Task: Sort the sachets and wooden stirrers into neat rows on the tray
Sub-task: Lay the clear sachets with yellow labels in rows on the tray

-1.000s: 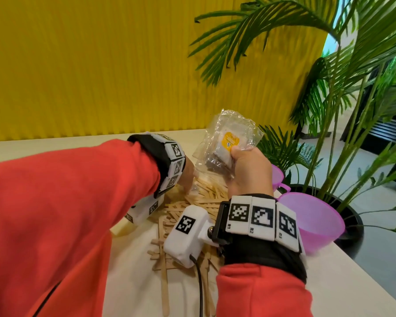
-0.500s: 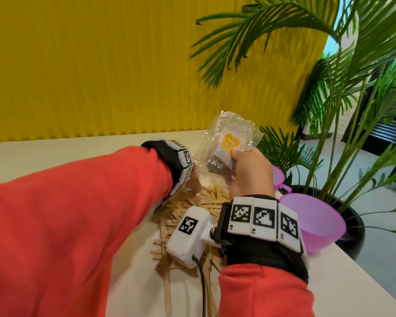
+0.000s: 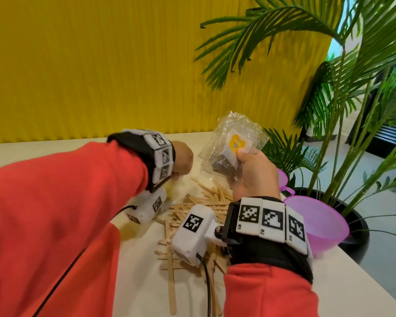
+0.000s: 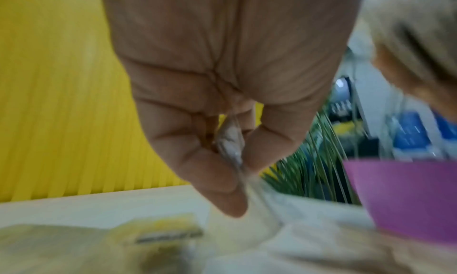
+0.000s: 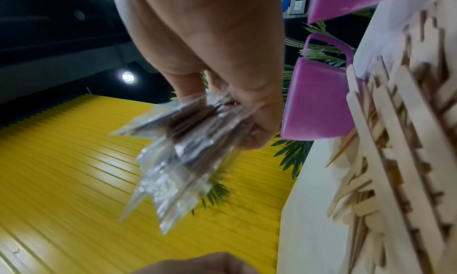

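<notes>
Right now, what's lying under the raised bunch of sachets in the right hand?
Under the sachets gripped by the right hand lies a loose pile of wooden stirrers on the pale table. The wrists and cameras cover part of the pile; no tray shows.

An office lounge or lobby is being suggested by the ribbed yellow wall [image 3: 101,65] upper left and potted palm [image 3: 341,99] at right.

Left hand [image 4: 222,72] fingers [image 4: 212,180] pinch clear sachet [image 4: 231,143] edge; purple bowl [image 4: 405,198] right, blurred.
</notes>
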### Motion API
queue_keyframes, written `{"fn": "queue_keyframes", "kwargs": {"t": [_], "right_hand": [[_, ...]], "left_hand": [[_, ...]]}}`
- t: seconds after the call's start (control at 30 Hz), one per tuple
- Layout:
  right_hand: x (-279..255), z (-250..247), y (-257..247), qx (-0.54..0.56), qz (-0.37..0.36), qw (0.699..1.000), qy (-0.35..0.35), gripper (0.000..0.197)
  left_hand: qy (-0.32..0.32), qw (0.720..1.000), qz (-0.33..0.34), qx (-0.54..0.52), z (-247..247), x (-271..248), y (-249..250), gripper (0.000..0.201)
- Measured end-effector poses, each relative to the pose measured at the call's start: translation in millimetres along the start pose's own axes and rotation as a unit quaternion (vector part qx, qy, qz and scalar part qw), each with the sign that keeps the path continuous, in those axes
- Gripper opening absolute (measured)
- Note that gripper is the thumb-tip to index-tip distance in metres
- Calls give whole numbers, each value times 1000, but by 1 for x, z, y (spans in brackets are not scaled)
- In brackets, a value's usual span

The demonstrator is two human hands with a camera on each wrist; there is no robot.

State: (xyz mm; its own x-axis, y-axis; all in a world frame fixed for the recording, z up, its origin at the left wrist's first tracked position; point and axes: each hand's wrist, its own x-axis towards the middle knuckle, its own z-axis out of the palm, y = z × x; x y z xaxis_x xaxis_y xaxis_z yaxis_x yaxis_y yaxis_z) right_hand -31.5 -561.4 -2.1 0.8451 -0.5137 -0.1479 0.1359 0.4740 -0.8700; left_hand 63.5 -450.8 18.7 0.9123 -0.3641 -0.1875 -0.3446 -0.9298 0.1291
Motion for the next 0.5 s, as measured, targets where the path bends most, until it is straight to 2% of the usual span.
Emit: {"fn": "queue_keyframes", "kwargs": {"t": [0.1,0.2,0.23,0.37,0.43,0.5], "right_hand": [[-1,0,0,-5,1,1000,-3,18],[-2,1,3,-4,6,1000,-14,13],[-1,1,3,-1,9,1000,-17,14],[-1,5,3,29,41,998,-46,13],[-5,7,1,43,48,996,-55,14],[-8,10,0,47,46,997,-47,21]], "left_hand": [[36,980,-3,-194,-16,-6,-18,19],[98,944,30,-314,-24,-18,-32,7],[102,931,54,-347,-23,-22,-34,11],[100,878,102,-457,-14,-28,-37,27],[85,865,112,-481,-9,-29,-36,35],[56,862,131,-486,-5,-28,-34,28]]}}
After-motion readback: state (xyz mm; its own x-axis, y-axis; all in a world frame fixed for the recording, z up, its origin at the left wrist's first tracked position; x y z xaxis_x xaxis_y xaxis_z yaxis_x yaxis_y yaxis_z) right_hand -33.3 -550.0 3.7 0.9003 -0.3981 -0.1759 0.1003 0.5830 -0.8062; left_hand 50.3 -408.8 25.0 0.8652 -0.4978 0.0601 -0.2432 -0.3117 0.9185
